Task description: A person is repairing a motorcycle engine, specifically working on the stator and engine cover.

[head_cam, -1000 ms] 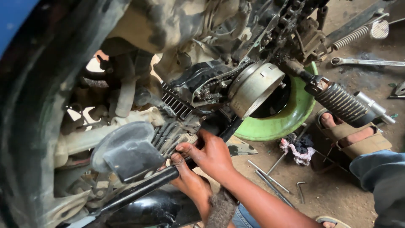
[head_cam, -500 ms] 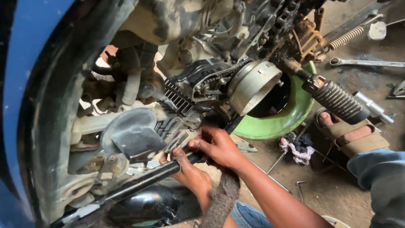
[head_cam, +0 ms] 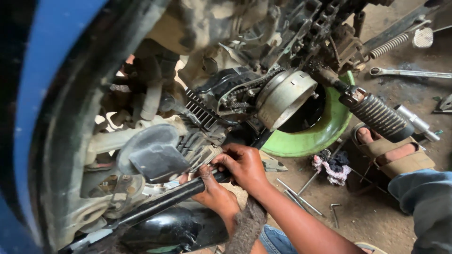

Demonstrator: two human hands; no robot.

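Here, right hand [head_cam: 245, 165] curled over the upper end of a long black bar [head_cam: 162, 200], fingers closed around it just below the finned engine block [head_cam: 200, 117]. Left hand [head_cam: 214, 194] directly beneath, also wrapped round the same bar, thumb pressed up against the greasy metal; wrist wearing a frayed grey knitted cuff [head_cam: 247, 226]. Bar running down and to the left from both hands, ending near the lower left corner, above a glossy black cover [head_cam: 165, 230]. Immediately left of the hands, a dark grey moulded plastic part [head_cam: 153, 155] against the dirty engine casing. Above and to the right, a round silver drum [head_cam: 287, 96] with a chain [head_cam: 245, 89] looping beside it. Behind the drum, on the dirt floor [head_cam: 372, 216], a green basin [head_cam: 320, 134]. Near the basin, a ribbed rubber footpeg [head_cam: 379, 115] sticking out to the right, with a sandalled foot [head_cam: 393, 153] just under it. Between hands and foot, a crumpled rag [head_cam: 329, 167] and several thin metal rods [head_cam: 301, 195] on the ground. Further off, top right, a spanner [head_cam: 407, 73] lying flat and a coiled spring [head_cam: 388, 44]. Along the left edge, a blue rim [head_cam: 42, 75] close to the lens.
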